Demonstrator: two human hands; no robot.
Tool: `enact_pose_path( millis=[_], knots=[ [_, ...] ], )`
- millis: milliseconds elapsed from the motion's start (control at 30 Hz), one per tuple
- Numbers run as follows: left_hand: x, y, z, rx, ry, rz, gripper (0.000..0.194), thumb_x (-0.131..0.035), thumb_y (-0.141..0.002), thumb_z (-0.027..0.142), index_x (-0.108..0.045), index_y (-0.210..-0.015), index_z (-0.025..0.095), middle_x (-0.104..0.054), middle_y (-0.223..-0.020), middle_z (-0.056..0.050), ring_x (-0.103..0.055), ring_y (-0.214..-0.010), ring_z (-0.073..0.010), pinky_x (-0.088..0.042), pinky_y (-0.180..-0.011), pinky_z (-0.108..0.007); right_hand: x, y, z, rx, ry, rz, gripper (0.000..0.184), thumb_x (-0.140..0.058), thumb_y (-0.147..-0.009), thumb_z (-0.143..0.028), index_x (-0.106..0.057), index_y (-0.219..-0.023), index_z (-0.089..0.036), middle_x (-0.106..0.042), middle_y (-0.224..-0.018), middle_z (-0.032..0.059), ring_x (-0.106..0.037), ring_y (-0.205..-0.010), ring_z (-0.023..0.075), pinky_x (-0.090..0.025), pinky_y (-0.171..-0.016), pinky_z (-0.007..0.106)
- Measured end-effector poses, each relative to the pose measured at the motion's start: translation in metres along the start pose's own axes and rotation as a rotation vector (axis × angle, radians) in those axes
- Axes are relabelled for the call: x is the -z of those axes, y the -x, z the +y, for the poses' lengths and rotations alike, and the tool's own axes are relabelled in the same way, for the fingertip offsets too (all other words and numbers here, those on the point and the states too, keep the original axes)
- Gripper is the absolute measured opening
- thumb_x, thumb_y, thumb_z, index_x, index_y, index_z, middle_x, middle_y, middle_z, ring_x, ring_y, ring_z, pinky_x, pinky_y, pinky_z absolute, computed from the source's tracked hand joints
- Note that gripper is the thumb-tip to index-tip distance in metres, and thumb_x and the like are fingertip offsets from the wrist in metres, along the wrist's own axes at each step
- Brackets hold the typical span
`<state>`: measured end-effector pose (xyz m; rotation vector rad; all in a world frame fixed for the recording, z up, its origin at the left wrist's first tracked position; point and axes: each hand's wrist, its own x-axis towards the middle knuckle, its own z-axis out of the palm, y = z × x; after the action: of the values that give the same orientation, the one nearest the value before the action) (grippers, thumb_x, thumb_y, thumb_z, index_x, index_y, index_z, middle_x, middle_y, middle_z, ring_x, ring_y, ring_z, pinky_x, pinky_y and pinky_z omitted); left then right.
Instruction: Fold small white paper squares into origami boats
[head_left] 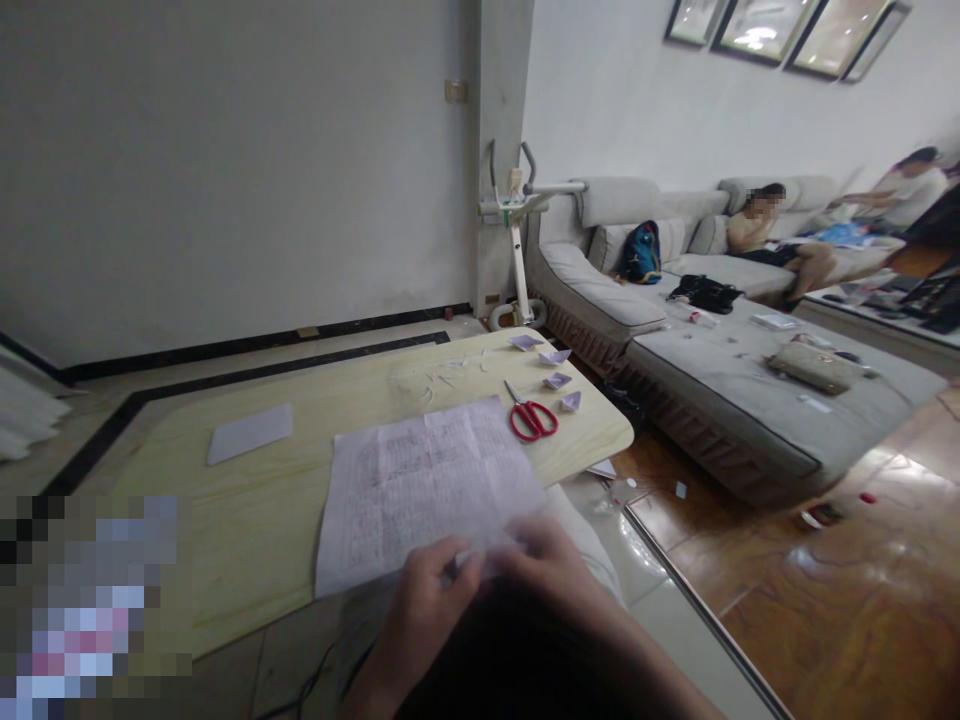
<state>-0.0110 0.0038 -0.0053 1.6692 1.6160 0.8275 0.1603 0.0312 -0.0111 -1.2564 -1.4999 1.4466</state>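
At the near edge of the table (247, 520) my left hand (431, 595) is closed, thumb and fingers pinching a small folded piece of white paper (472, 556). Close beside it, my right hand (544, 555) is smeared by motion but has its fingers on the same paper. Beyond both hands lies a large creased printed sheet (427, 490). Red-handled scissors (533, 418) rest at its far right corner, blades pointing away. Several small folded paper boats (557, 381) stand in a row behind the scissors.
Thin paper scraps (448, 380) lie on the far part of the table. A white sheet or pad (250, 434) is to the left. Right of the table are a grey sofa (735, 390) with bags and a seated person (757, 235). A white exercise machine (517, 250) stands behind.
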Motion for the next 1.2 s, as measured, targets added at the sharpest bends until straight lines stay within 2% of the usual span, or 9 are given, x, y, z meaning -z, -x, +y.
enact_pose_path(
  millis=[133, 333, 533, 667, 733, 867, 933, 1033, 1200],
  knots=[
    [-0.003, 0.002, -0.001, 0.104, 0.051, 0.072, 0.023, -0.057, -0.078, 0.038, -0.070, -0.074, 0.020, -0.068, -0.069, 0.000, -0.063, -0.069, -0.0201, -0.049, -0.064, -0.025, -0.003, 0.001, 0.000, -0.022, -0.037, 0.051, 0.025, -0.066, -0.073, -0.037, -0.055, -0.061, -0.018, -0.047, -0.058, -0.0036, -0.045, -0.059, 0.0127, -0.037, -0.053, 0.022],
    [-0.005, 0.005, 0.005, 0.233, 0.195, 0.054, 0.028, -0.064, -0.074, 0.048, -0.070, -0.077, 0.021, -0.069, -0.075, -0.002, -0.065, -0.073, -0.0214, -0.052, -0.064, -0.026, -0.002, 0.002, -0.001, 0.003, -0.091, 0.016, 0.033, -0.068, -0.074, -0.044, -0.057, -0.059, -0.016, -0.050, -0.057, -0.0027, -0.046, -0.057, 0.0124, -0.037, -0.051, 0.022],
    [0.000, 0.005, 0.009, 0.153, 0.253, -0.020, 0.030, -0.059, -0.078, 0.047, -0.061, -0.060, 0.023, -0.065, -0.062, -0.001, -0.061, -0.062, -0.0193, -0.051, -0.056, -0.024, 0.001, 0.001, -0.006, -0.038, -0.095, -0.050, 0.037, -0.068, -0.075, -0.047, -0.061, -0.058, -0.015, -0.050, -0.053, -0.0026, -0.044, -0.052, 0.0110, -0.035, -0.048, 0.022],
    [-0.002, 0.007, 0.005, 0.220, 0.218, 0.104, 0.022, -0.064, -0.074, 0.043, -0.066, -0.077, 0.021, -0.071, -0.080, -0.003, -0.065, -0.066, -0.0201, -0.053, -0.060, -0.027, 0.000, 0.000, -0.006, -0.028, -0.100, -0.048, 0.037, -0.067, -0.076, -0.046, -0.060, -0.057, -0.015, -0.049, -0.052, -0.0032, -0.042, -0.052, 0.0103, -0.035, -0.048, 0.021],
    [-0.003, 0.007, 0.004, 0.242, 0.195, 0.139, 0.022, -0.065, -0.073, 0.042, -0.066, -0.082, 0.021, -0.071, -0.077, -0.003, -0.066, -0.065, -0.0200, -0.054, -0.061, -0.027, -0.001, 0.000, -0.004, -0.005, -0.085, -0.050, 0.037, -0.067, -0.078, -0.045, -0.059, -0.057, -0.015, -0.049, -0.052, -0.0035, -0.042, -0.052, 0.0103, -0.035, -0.049, 0.021],
    [-0.002, 0.002, 0.005, 0.166, 0.207, 0.002, 0.024, -0.059, -0.077, 0.040, -0.060, -0.061, 0.023, -0.062, -0.052, 0.002, -0.064, -0.057, -0.0187, -0.051, -0.056, -0.025, -0.002, 0.000, -0.002, 0.010, -0.065, -0.043, 0.036, -0.065, -0.079, -0.045, -0.058, -0.059, -0.015, -0.049, -0.054, -0.0036, -0.043, -0.052, 0.0103, -0.035, -0.049, 0.021],
    [-0.002, 0.000, 0.004, 0.185, 0.226, -0.022, 0.024, -0.061, -0.075, 0.043, -0.062, -0.062, 0.023, -0.065, -0.056, 0.001, -0.065, -0.058, -0.0195, -0.051, -0.054, -0.025, -0.001, -0.001, -0.002, -0.002, -0.080, -0.036, 0.036, -0.065, -0.078, -0.045, -0.056, -0.059, -0.016, -0.049, -0.054, -0.0037, -0.044, -0.052, 0.0103, -0.036, -0.049, 0.021],
    [-0.001, 0.000, 0.003, 0.228, 0.267, 0.027, 0.026, -0.059, -0.076, 0.047, -0.067, -0.073, 0.022, -0.070, -0.067, -0.001, -0.066, -0.062, -0.0203, -0.052, -0.058, -0.027, 0.000, -0.001, -0.004, -0.011, -0.093, -0.030, 0.036, -0.065, -0.078, -0.044, -0.054, -0.058, -0.016, -0.047, -0.053, -0.0040, -0.043, -0.051, 0.0103, -0.036, -0.049, 0.021],
    [0.002, 0.003, 0.007, 0.100, 0.295, -0.033, 0.041, -0.048, -0.086, 0.047, -0.057, -0.053, 0.023, -0.062, -0.052, 0.000, -0.060, -0.057, -0.0186, -0.049, -0.060, -0.027, 0.000, -0.002, -0.005, -0.010, -0.075, -0.012, 0.040, -0.063, -0.079, -0.047, -0.052, -0.055, -0.017, -0.045, -0.051, -0.0045, -0.041, -0.051, 0.0105, -0.033, -0.048, 0.021]
  ],
)
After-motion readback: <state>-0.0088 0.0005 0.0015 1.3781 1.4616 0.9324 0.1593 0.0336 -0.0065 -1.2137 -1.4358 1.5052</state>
